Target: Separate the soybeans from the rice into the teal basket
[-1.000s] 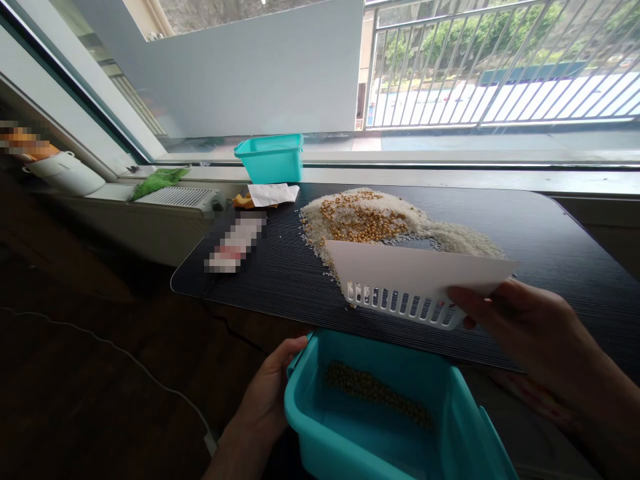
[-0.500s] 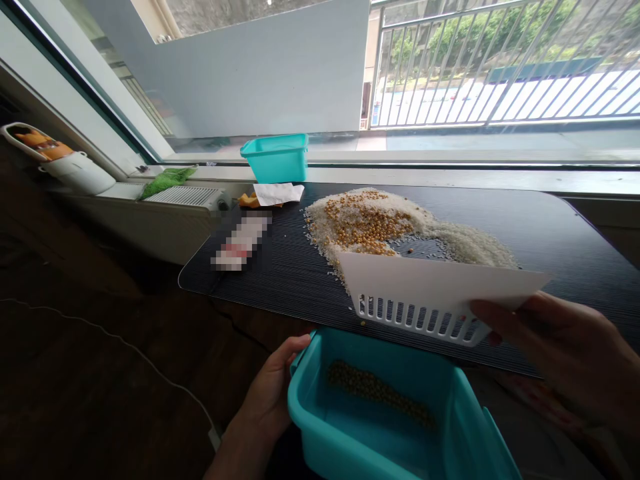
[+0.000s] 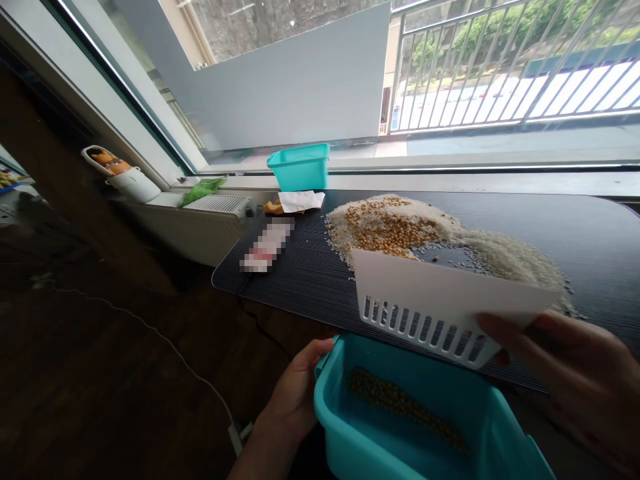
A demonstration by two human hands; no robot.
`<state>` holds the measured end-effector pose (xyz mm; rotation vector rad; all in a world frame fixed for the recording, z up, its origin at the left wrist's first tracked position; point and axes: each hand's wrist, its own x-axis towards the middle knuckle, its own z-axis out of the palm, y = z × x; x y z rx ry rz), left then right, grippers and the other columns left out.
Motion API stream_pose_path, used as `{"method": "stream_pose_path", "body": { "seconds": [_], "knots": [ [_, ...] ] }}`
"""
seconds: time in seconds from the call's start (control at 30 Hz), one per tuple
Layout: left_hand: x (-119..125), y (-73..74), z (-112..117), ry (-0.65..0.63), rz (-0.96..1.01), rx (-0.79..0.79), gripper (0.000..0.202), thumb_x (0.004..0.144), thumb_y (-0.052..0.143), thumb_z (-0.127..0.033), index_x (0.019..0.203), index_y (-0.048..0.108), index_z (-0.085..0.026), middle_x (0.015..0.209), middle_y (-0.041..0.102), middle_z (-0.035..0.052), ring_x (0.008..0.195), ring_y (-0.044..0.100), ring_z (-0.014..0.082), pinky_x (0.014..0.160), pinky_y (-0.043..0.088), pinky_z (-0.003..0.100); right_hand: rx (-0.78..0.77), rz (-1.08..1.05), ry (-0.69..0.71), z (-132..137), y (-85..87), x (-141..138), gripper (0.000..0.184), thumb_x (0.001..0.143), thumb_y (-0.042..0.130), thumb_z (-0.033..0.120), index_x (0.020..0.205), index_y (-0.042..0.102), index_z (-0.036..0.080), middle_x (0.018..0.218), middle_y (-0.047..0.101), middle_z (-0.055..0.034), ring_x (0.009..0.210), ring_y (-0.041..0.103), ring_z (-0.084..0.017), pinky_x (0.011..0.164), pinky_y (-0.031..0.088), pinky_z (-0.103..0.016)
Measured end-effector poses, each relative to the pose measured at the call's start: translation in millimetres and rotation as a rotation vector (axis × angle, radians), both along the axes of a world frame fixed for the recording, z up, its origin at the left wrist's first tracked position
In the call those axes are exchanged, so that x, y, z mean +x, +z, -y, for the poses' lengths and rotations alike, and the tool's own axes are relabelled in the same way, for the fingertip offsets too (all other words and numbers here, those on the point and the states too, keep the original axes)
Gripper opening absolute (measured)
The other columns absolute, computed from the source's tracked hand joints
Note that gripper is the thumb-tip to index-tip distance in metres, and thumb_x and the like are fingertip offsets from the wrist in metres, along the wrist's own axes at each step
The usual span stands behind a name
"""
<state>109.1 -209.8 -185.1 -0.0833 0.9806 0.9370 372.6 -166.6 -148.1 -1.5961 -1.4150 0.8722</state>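
My left hand (image 3: 299,383) is closed on the left end of a turquoise plastic bin (image 3: 373,441), thumb at its rim. Inside the bin lies a strip of small round beans (image 3: 407,405), dim in the shade. In my right hand (image 3: 583,370) is a white slotted plastic panel (image 3: 440,290), gripped at its right end, its row of slots along the lower edge. It is tilted above the bin's far rim, by the table's front edge. Behind the panel, yellow beans (image 3: 393,233) lie on a heap of white rice (image 3: 515,257), partly hidden by it.
The black table (image 3: 295,287) stands against the window. A second turquoise bin (image 3: 300,168), a white paper (image 3: 301,201) and a blurred pinkish-white item (image 3: 267,247) are at its left. A green cloth (image 3: 204,190) and a white container (image 3: 133,183) sit farther left. A white cable (image 3: 170,343) crosses the floor.
The view has turned, so the scene sits farther right in the picture. Both hands keep their holds on the bin and the panel. A bean below the panel no longer shows.
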Motion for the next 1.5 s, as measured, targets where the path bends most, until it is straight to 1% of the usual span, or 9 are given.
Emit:
{"method": "stream_pose_path", "body": {
  "seconds": [0.1, 0.2, 0.3, 0.43, 0.63, 0.87, 1.07, 1.23, 1.5],
  "knots": [
    [-0.2, 1.3, 0.3, -0.001, -0.029, 0.001, 0.020, 0.080, 0.053, -0.019, 0.070, 0.067, -0.012, 0.059, 0.069, 0.0054, 0.060, 0.065, 0.0166, 0.071, 0.050, 0.028, -0.111, -0.045, -0.005, -2.6, 1.3, -2.5, 0.040, 0.050, 0.070, 0.057, 0.067, 0.073, 0.022, 0.060, 0.072, -0.0064, 0.049, 0.065, -0.025, 0.041, 0.055, -0.036],
    [-1.8, -1.0, 1.3, -0.023, -0.044, 0.023, 0.018, 0.080, 0.054, -0.021, 0.072, 0.067, -0.012, 0.061, 0.070, 0.0053, 0.060, 0.065, 0.0171, 0.074, 0.050, 0.030, -0.047, 0.081, -0.185, -7.0, 7.5, 8.4, 0.033, 0.048, 0.068, 0.055, 0.055, 0.069, 0.023, 0.047, 0.067, -0.0038, 0.042, 0.060, -0.021, 0.038, 0.049, -0.031],
    [-3.2, -4.8, 1.6, -0.022, -0.046, 0.023, 0.016, 0.080, 0.055, -0.020, 0.072, 0.067, -0.013, 0.061, 0.070, 0.0042, 0.059, 0.065, 0.0167, 0.076, 0.051, 0.031, 0.017, 0.120, -0.236, -12.2, 11.3, 18.0, 0.028, 0.049, 0.069, 0.053, 0.055, 0.068, 0.025, 0.042, 0.063, -0.0007, 0.040, 0.059, -0.019, 0.038, 0.047, -0.029],
    [-3.8, -7.4, 1.6, -0.031, -0.025, 0.001, 0.014, 0.079, 0.058, -0.022, 0.077, 0.069, -0.014, 0.063, 0.071, 0.0046, 0.067, 0.068, 0.0202, 0.077, 0.051, 0.033, 0.094, 0.105, -0.189, -19.4, 7.2, 14.8, 0.030, 0.052, 0.069, 0.054, 0.056, 0.068, 0.025, 0.043, 0.063, 0.0002, 0.039, 0.058, -0.017, 0.036, 0.044, -0.027],
    [-5.4, -6.1, 1.9, -0.045, -0.031, -0.009, 0.018, 0.080, 0.056, -0.023, 0.072, 0.068, -0.012, 0.063, 0.071, 0.0063, 0.071, 0.069, 0.0219, 0.077, 0.051, 0.033, 0.089, 0.061, -0.074, -23.7, 1.2, 7.6, 0.032, 0.055, 0.070, 0.054, 0.059, 0.068, 0.022, 0.042, 0.060, 0.0008, 0.038, 0.056, -0.016, 0.035, 0.044, -0.027],
    [-4.6, -0.7, -1.5, -0.047, -0.042, -0.007, 0.018, 0.080, 0.055, -0.021, 0.070, 0.067, -0.012, 0.063, 0.071, 0.0063, 0.069, 0.069, 0.0214, 0.076, 0.052, 0.033, 0.084, 0.010, -0.060, -21.5, 5.9, 8.0, 0.031, 0.056, 0.072, 0.051, 0.061, 0.067, 0.021, 0.045, 0.061, 0.0008, 0.040, 0.056, -0.015, 0.037, 0.046, -0.026],
    [-4.0, 4.4, -1.4, -0.032, -0.058, -0.011, 0.018, 0.080, 0.054, -0.020, 0.072, 0.068, -0.012, 0.064, 0.072, 0.0066, 0.066, 0.069, 0.0207, 0.074, 0.053, 0.032, 0.068, 0.089, -0.019, -23.4, 10.9, 2.1, 0.034, 0.059, 0.068, 0.053, 0.058, 0.067, 0.019, 0.042, 0.059, -0.0004, 0.040, 0.053, -0.014, 0.036, 0.041, -0.026],
    [-7.0, 5.0, -2.7, -0.025, -0.053, -0.008, 0.022, 0.082, 0.052, -0.019, 0.067, 0.067, -0.012, 0.059, 0.070, 0.0053, 0.056, 0.066, 0.0171, 0.072, 0.053, 0.030, 0.056, 0.026, -0.024, -19.6, 21.2, -1.7, 0.032, 0.054, 0.070, 0.052, 0.060, 0.068, 0.020, 0.045, 0.062, -0.0001, 0.041, 0.056, -0.015, 0.038, 0.046, -0.027],
    [-11.4, 5.2, -3.0, 0.001, -0.070, -0.027, 0.024, 0.083, 0.051, -0.018, 0.065, 0.067, -0.011, 0.056, 0.069, 0.0047, 0.052, 0.064, 0.0153, 0.070, 0.053, 0.029, 0.073, 0.079, 0.040, -18.4, 11.3, 0.4, 0.035, 0.059, 0.068, 0.054, 0.060, 0.068, 0.019, 0.044, 0.061, -0.0004, 0.042, 0.055, -0.015, 0.038, 0.044, -0.026]
  ]
}}
